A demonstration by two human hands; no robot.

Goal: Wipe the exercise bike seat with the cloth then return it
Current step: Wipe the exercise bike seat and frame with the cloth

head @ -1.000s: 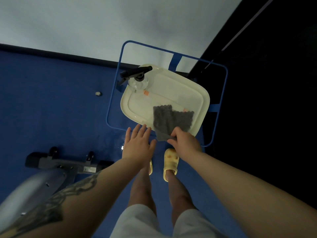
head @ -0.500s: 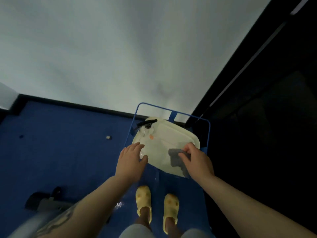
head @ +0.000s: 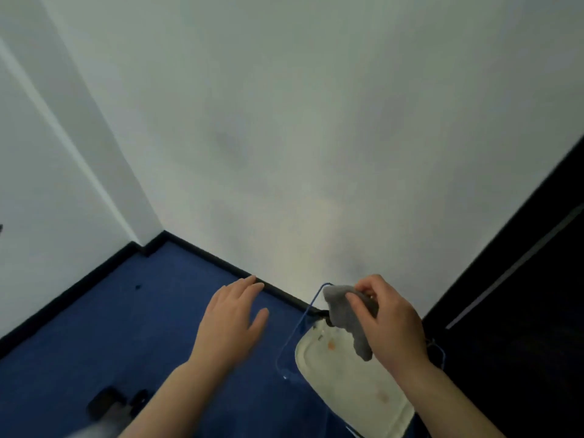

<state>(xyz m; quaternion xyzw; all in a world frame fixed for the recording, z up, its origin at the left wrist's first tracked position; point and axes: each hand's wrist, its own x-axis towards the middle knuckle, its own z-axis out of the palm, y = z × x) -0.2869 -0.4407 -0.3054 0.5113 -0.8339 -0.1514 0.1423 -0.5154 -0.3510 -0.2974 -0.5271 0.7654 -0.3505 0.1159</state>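
The grey cloth [head: 345, 315] hangs bunched from my right hand [head: 390, 324], which grips it above the far end of the cream tray [head: 354, 377]. My left hand [head: 232, 320] hovers flat to the left of the tray, fingers spread, holding nothing. A dark foot of the exercise bike [head: 104, 403] shows at the bottom left, with a blurred grey part of the bike below it. The bike seat is out of view.
The tray rests on a blue wire-frame stand [head: 295, 331] on blue carpet [head: 110, 336]. A white wall with black skirting rises straight ahead, and a dark panel [head: 518, 311] stands to the right. Most of the spray bottle on the tray is hidden behind the cloth.
My right hand has lifted the cloth off the tray and bunched it. The view has tilted up toward the wall, so my legs and most of the bike have dropped out of view.
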